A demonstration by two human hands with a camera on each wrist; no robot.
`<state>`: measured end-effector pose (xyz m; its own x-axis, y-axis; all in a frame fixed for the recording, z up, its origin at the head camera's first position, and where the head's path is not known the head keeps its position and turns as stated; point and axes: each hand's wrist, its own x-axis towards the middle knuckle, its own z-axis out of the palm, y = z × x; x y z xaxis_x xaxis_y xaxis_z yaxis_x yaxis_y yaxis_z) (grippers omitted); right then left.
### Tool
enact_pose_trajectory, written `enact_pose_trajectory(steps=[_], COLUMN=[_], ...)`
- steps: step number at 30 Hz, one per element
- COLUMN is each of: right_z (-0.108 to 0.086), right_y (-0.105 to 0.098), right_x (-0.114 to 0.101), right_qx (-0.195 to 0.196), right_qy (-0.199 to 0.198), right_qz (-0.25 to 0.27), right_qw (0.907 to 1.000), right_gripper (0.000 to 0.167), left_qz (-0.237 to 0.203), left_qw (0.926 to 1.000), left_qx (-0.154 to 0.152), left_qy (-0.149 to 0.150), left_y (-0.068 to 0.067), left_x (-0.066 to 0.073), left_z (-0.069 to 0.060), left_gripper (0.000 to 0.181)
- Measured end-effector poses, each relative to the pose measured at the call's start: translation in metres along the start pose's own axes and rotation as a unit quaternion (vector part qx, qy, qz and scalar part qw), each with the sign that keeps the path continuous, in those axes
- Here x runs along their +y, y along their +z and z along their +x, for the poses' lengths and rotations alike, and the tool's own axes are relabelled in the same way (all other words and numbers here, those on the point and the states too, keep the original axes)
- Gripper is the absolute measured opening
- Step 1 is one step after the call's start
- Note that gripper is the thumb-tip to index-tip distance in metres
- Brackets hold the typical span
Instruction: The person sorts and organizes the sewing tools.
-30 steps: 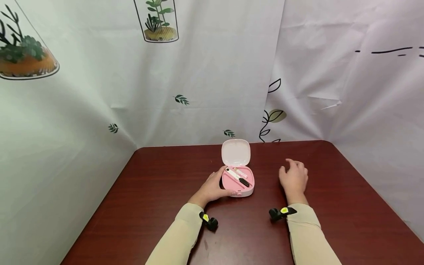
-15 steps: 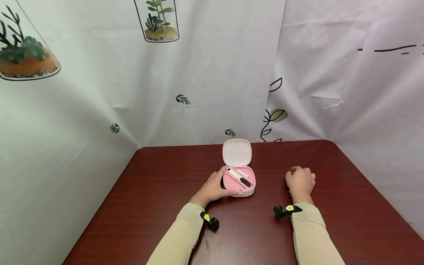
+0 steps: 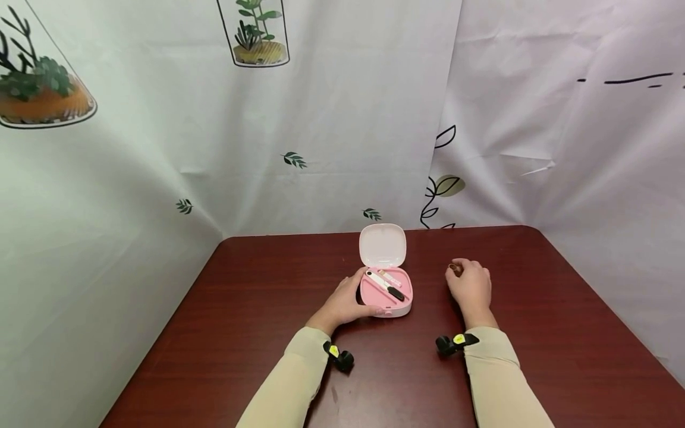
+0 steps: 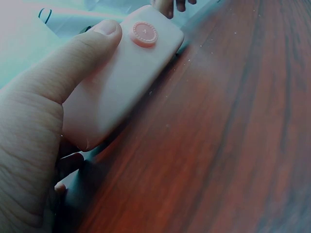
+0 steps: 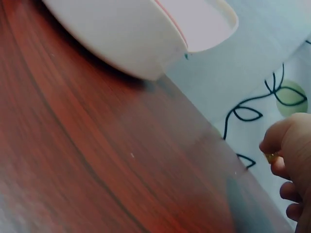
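Note:
A small pink and white case (image 3: 386,310) stands on the table with its pale lid (image 3: 382,246) raised. Inside lie a white tool with a black end (image 3: 384,285) and a slim pale pink piece (image 3: 390,278). My left hand (image 3: 342,302) grips the case from its left side, thumb across the front beside the round pink button (image 4: 145,34). Right of the case, my right hand (image 3: 471,290) pinches a tiny golden-brown, ring-like thing (image 3: 455,269) between thumb and forefinger. In the right wrist view only a yellowish bit (image 5: 270,158) of it shows; its kind is unclear.
The dark red wooden table (image 3: 257,297) ends at a back edge close behind the case. White printed cloth (image 3: 332,119) hangs behind and along both sides. A dark wrist camera (image 3: 341,359) sits on the left cuff, another camera (image 3: 448,345) on the right.
The right hand, earlier with loosely bent fingers, shifted right and closed with the small golden-brown thing visible, then moved back left with it. The left hand and case stayed put.

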<state>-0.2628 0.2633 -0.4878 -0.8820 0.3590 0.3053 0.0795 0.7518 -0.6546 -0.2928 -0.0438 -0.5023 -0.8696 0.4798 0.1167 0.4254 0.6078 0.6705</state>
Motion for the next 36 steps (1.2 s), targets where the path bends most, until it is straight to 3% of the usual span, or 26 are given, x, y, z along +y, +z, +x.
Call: enact_pose_trajectory(steps=[6, 13, 20, 29, 36], right_z=[-0.001, -0.009, -0.017, -0.018, -0.018], right_y=[0.010, 0.029, 0.038, 0.040, 0.039], right_x=[-0.016, -0.042, -0.058, -0.060, -0.060], right_qx=[-0.013, -0.052, -0.072, -0.066, -0.064], right_qy=[-0.059, -0.138, -0.176, -0.230, -0.246], right_qz=[0.017, 0.023, 0.012, -0.032, -0.045], right_qw=[0.9981, 0.9887, 0.9817, 0.9703, 0.9661], right_gripper=[0.031, 0.026, 0.021, 0.019, 0.020], left_qz=[0.001, 0.000, 0.002, 0.004, 0.007], left_qw=[1.0000, 1.0000, 1.0000, 1.0000, 1.0000], left_qx=[0.000, 0.001, -0.003, -0.004, -0.003], left_qy=[0.001, -0.002, -0.001, -0.004, 0.001], left_y=[0.000, 0.001, 0.001, 0.000, 0.000], left_x=[-0.001, -0.002, -0.002, -0.001, -0.001], left_z=[-0.001, -0.001, -0.001, -0.002, -0.001], left_gripper=[0.107, 0.107, 0.107, 0.107, 0.107])
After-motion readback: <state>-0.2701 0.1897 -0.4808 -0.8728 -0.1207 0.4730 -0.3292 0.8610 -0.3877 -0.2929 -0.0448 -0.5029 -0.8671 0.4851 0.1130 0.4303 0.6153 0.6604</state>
